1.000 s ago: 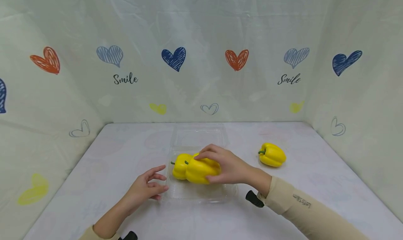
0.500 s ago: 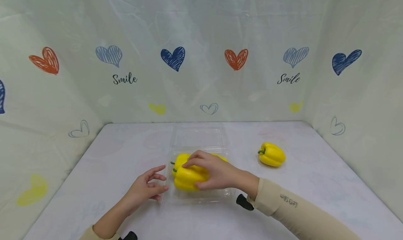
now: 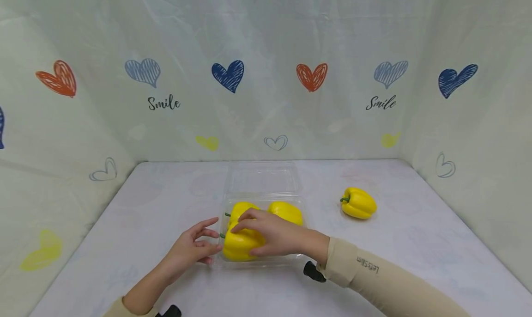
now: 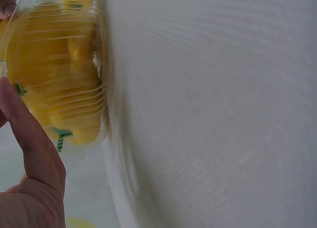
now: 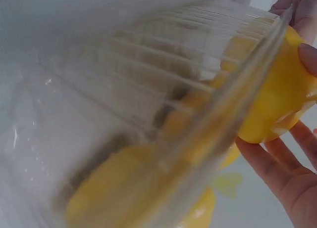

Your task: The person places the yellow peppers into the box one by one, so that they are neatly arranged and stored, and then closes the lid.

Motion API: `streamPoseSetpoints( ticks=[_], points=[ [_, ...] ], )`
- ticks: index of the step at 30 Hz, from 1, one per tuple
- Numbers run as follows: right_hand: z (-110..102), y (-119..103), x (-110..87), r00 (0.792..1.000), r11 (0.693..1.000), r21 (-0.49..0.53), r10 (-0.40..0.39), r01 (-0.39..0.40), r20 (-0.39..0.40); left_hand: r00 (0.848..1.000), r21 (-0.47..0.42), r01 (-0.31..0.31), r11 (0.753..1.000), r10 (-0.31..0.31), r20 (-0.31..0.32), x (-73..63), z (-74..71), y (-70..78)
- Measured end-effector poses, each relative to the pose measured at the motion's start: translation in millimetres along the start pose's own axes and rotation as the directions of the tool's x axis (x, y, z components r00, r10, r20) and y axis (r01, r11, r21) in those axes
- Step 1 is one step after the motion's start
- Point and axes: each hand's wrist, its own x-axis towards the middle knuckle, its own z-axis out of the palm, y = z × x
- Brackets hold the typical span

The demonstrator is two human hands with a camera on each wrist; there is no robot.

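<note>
My right hand [image 3: 272,234] grips a yellow bell pepper [image 3: 238,246], thumb on the near side and fingers over the top. That pepper is at the front left of a clear plastic clamshell container [image 3: 274,264], its green stem pointing left. Behind it, partly covered by my fingers, sits another yellow bell pepper [image 3: 242,209]; a similar pepper [image 3: 287,211] lies at the back right of the container. My left hand [image 3: 193,247] has its fingers loosely extended at the container's left edge. In the left wrist view, a left fingertip is right at the rim beside the ribbed wall [image 4: 94,97].
The container's clear lid [image 3: 262,178] lies folded back toward the rear wall. One more yellow bell pepper [image 3: 359,203] rests on the white tabletop [image 3: 158,197] to the right. A curtain [image 3: 266,30] printed with hearts surrounds the table's back and sides.
My right hand has carried its pepper left and toward me, down to the container's front left. The back-right pepper has come into view. My left hand has stayed put.
</note>
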Motion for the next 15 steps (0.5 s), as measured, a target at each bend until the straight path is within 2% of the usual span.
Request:
streamPoseSetpoints(
  ticks=[4, 10, 15],
  points=[
    [-0.3, -0.8, 0.6, 1.0, 1.0, 0.0, 0.02, -0.02, 0.023, 1.0, 0.008, 0.002, 1.0, -0.002, 0.001, 0.6, 0.9, 1.0],
    [-7.8, -7.3, 1.2, 0.999, 0.997, -0.077, 0.021, -0.018, 0.04, 1.0, 0.009, 0.001, 1.0, -0.001, 0.005, -0.3, 0.8, 2.2],
    [-8.1, -9.4, 2.1, 0.999, 0.997, -0.072, 0.028, -0.025, 0.044, 1.0, 0.013, 0.012, 1.0, -0.012, -0.006, -0.3, 0.4, 2.0]
  ],
)
